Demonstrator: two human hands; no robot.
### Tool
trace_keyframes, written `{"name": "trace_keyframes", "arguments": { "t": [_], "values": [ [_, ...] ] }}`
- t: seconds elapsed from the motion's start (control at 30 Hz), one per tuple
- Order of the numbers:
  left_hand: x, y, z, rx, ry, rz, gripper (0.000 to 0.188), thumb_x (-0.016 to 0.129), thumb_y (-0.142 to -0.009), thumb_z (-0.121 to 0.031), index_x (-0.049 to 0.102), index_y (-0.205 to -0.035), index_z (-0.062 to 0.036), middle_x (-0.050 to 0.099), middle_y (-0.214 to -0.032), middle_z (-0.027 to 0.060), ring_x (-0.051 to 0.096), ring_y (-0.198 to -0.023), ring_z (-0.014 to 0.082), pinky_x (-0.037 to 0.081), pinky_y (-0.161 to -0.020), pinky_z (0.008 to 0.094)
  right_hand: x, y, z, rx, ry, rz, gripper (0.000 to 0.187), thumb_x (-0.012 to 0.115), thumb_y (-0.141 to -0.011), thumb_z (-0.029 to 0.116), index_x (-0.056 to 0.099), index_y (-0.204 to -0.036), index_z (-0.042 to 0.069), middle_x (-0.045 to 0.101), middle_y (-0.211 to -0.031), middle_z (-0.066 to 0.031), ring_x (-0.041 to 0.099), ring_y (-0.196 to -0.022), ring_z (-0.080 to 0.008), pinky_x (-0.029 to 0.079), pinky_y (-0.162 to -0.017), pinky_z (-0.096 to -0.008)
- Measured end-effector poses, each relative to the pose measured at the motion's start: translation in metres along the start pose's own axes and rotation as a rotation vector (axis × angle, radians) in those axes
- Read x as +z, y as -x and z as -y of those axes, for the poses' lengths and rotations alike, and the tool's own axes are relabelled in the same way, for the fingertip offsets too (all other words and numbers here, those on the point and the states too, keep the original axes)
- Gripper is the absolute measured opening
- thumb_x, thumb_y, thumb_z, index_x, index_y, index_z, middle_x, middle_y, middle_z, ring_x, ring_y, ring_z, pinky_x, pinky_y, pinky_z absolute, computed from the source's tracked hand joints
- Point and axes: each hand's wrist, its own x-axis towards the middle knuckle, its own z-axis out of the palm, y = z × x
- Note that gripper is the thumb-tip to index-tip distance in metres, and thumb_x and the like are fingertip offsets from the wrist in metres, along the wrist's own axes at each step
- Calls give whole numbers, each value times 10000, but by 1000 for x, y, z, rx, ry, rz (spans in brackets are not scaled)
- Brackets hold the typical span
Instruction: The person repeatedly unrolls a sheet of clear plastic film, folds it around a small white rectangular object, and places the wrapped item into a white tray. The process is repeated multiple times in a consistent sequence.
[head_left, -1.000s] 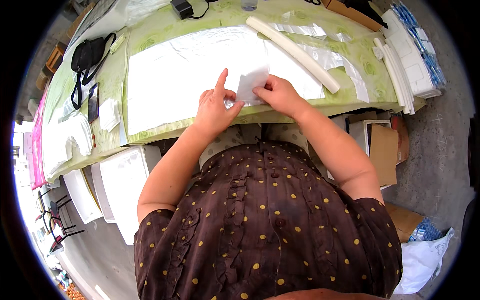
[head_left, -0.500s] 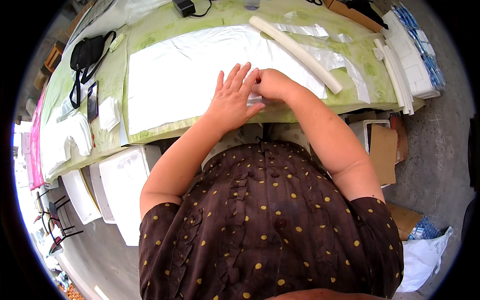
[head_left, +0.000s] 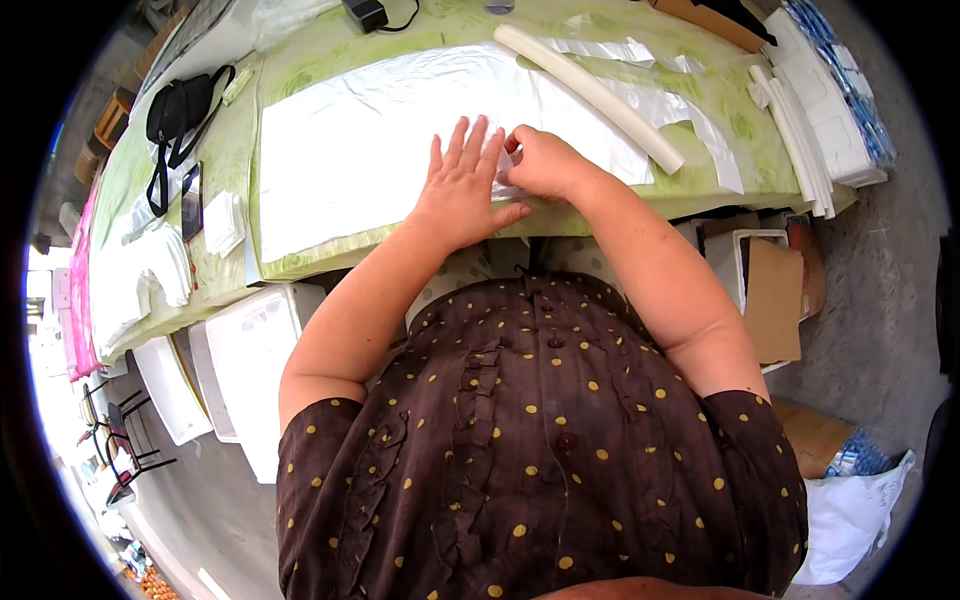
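Observation:
A large white plastic sheet [head_left: 340, 150], shiny and slightly wrinkled, lies over the green patterned tablecloth [head_left: 440, 38] in front of me. My left hand [head_left: 458, 195] rests flat on it near the front edge, fingers spread. Just to its right, my right hand [head_left: 540, 165] has curled fingers pinching a bit of the film at the sheet's near edge. The pinched part is mostly hidden by the fingers. A long cream roll [head_left: 590, 98] lies slantwise across the sheet's right side, beyond my right hand.
Film scraps [head_left: 690, 125] lie right of the roll. Thin white rolls [head_left: 795, 140] and a white foam box [head_left: 825, 95] are at the right end. A phone [head_left: 192, 200], a black bag [head_left: 180, 108] and folded white pieces [head_left: 224, 224] sit left. White bins [head_left: 255, 335] stand below.
My right fingers have shifted slightly left and down, with the thumb and forefinger a little farther apart. The left hand stays flat, moved barely. The whole view has shifted slightly.

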Motion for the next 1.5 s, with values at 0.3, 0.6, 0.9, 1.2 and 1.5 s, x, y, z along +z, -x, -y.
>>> {"name": "trace_keyframes", "arguments": {
  "t": [0.3,0.6,0.9,1.2,1.5],
  "values": [
    [-2,-43,40,115,21,186,1182,579,-716,-862,298,-1569,-94,202,-1654,147,120,-1544,314,81,-1234,550,-10,9,16,73,11,36,589,772,-720,252,589,-1227,15,695,-1123,-182,676,-1036,-312,530,-887,-373],
    [-15,-3,67,126,195,-154,1051,836,-690,-541,369,-1530,-114,311,-1607,132,209,-1518,332,158,-1228,541,-9,9,10,36,-50,32,539,785,-756,222,564,-1203,18,689,-982,-119,672,-819,-229,538,-698,-338],
    [-5,33,22,17,134,-119,1022,778,-777,-536,308,-1541,-46,315,-1589,191,256,-1499,330,162,-1225,526,-4,11,1,-6,-106,0,530,770,-777,190,556,-1225,5,670,-877,-72,651,-788,-192,514,-706,-305],
    [-10,36,27,-69,112,-18,977,739,-766,-633,419,-1501,-75,377,-1577,106,227,-1511,314,132,-1228,549,16,49,-25,-227,-579,-148,571,688,-856,76,498,-1393,40,672,-945,-68,622,-855,-164,508,-812,-298],
    [-13,22,23,128,10,109,899,692,-776,-670,513,-1413,-61,357,-1586,92,209,-1513,321,132,-1198,637,19,42,-35,-296,-441,-135,250,678,-878,177,671,-1054,-1,640,-861,-87,587,-778,-187,496,-762,-325]
  ]
}}
